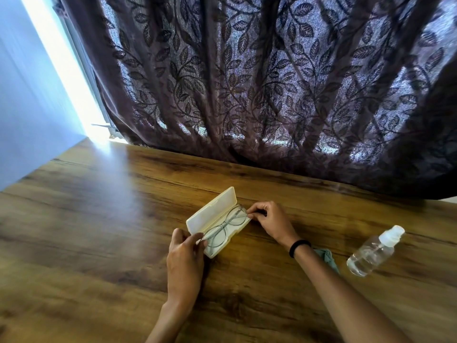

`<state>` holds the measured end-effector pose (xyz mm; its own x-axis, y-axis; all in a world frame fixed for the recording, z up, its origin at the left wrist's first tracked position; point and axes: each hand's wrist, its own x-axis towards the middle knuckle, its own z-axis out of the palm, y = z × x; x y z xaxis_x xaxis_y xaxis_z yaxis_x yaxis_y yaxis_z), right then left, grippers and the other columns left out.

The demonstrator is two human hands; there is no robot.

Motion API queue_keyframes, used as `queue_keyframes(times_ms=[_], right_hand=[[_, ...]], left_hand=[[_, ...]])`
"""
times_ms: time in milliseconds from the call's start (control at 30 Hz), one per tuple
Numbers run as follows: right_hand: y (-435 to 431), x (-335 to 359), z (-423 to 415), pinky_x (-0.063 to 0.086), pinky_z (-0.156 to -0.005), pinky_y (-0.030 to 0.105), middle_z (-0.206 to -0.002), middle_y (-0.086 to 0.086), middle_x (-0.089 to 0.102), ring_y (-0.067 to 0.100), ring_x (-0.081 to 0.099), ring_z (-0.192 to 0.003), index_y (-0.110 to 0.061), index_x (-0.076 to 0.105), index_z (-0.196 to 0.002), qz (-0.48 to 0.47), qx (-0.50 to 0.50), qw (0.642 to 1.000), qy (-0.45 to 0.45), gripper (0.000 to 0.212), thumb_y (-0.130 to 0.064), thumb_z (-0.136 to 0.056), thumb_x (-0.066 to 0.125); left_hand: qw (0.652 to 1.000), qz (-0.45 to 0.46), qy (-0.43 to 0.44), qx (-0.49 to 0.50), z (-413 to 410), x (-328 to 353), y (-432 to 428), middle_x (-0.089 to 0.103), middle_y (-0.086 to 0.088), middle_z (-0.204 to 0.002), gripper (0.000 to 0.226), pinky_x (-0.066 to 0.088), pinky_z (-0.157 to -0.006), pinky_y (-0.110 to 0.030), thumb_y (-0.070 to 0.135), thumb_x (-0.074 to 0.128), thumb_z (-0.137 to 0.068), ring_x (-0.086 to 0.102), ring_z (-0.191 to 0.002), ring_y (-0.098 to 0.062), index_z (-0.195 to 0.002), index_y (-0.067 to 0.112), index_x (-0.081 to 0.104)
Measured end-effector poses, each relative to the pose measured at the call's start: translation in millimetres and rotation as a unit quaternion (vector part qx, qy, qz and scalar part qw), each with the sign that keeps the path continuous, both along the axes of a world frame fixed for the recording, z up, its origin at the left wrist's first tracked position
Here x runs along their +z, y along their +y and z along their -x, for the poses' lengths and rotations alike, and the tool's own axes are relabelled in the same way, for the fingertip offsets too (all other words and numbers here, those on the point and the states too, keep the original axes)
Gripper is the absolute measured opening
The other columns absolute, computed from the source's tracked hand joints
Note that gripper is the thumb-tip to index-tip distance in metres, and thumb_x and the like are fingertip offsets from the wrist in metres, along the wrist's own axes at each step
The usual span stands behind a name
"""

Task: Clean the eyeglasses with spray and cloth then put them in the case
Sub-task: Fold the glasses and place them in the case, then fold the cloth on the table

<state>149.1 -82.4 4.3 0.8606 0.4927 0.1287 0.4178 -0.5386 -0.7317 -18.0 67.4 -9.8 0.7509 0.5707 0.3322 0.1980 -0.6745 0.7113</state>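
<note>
Both hands are at the open case [214, 220], mid bench [99, 219]. The eyeglasses [223, 225] lie in the case's lower tray, lenses up, frame running along the tray's length. We judge the diagonal lie of the case lets each hand reach one end of the frame without crossing.

Left hand [185, 258]: grip narrow, thumb and fingers pinched on the near-left end of the eyeglasses at the tray's near corner. Right hand [268, 220]: grip narrow too, fingertips pinched on the far-right end of the frame by the hinge. Holding both ends keeps fingers off the lenses and keeps the frame level in the tray. We cannot tell whether the eyeglasses are going in or coming out; with the spray bottle [373, 251] and cloth [327, 259] set aside, we'd guess the last step, seating them before closing.

The lid stands open on the far-left side, hinged along the tray's long edge, out of the way of both hands. The spray bottle lies tipped on its side at right, nozzle pointing far-right, well apart from the case. The cloth sits just near of the right forearm, partly hidden by it, between wrist and bottle.

Count: one case, one pair of eyeglasses, one spray bottle, one cloth, two hands. One dark band [299, 246] on the right wrist. One leaf-patterned curtain [272, 82] hangs behind the bench's far edge.
</note>
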Motion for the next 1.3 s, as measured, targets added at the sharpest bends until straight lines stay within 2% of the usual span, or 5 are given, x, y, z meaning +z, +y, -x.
queue_keyframes(times_ms=[200, 467, 967, 1200, 1300], right_hand=[[0, 1, 2, 0.041, -0.077, 0.010, -0.097, 0.001, 0.072, 0.001, 0.057, -0.086, -0.012, 0.073, -0.093, -0.002, 0.000, 1.000, -0.003, 0.012, -0.012, -0.084, 0.065], [-1, 0, 4, 0.036, -0.067, -0.005, -0.099, 0.001, 0.072, -0.013, 0.051, -0.077, -0.013, 0.073, -0.095, -0.028, -0.005, 1.000, -0.010, 0.014, -0.015, -0.083, 0.066], [-14, 0, 8, 0.054, -0.076, 0.019, -0.090, -0.006, 0.070, 0.002, 0.065, -0.082, -0.017, 0.071, -0.096, -0.116, -0.050, 0.992, 0.019, 0.013, -0.016, -0.084, 0.065], [-39, 16, 13, 0.053, -0.068, 0.015, -0.083, -0.007, 0.069, -0.002, 0.065, -0.073, -0.017, 0.069, -0.092, -0.170, -0.081, 0.982, 0.007, 0.009, -0.016, -0.084, 0.066], [-58, 24, 17, 0.050, -0.064, 0.011, -0.080, -0.009, 0.068, -0.003, 0.063, -0.069, -0.016, 0.068, -0.093, -0.188, -0.101, 0.977, -0.017, 0.009, -0.016, -0.085, 0.065]], left_hand=[[1.000, 0.012, -0.006, -0.006, 0, -1, 2, 0.047, 0.003, -0.092, 0.017, 0.042, -0.066, -0.010, 0.012, 0.067, -0.083, 0.056, -0.078, -0.013, -0.100, 0.010, 0.071], [1.000, 0.026, -0.014, -0.007, 2, 1, 3, 0.050, 0.000, -0.097, 0.022, 0.058, -0.074, -0.032, 0.011, 0.068, -0.083, 0.058, -0.082, -0.016, -0.105, 0.008, 0.069], [0.998, 0.013, -0.025, -0.052, -5, 20, -3, 0.049, 0.002, -0.101, 0.026, 0.059, -0.072, -0.035, 0.019, 0.067, -0.082, 0.061, -0.084, -0.017, -0.106, 0.009, 0.069], [0.986, -0.014, -0.039, -0.163, -40, 36, -25, 0.050, 0.004, -0.108, 0.032, 0.055, -0.083, -0.040, 0.019, 0.065, -0.084, 0.060, -0.096, -0.020, -0.115, 0.010, 0.064], [0.976, -0.044, -0.030, -0.212, -56, 40, -40, 0.053, 0.002, -0.111, 0.032, 0.051, -0.083, -0.030, 0.025, 0.063, -0.086, 0.058, -0.096, -0.017, -0.117, 0.015, 0.063]])
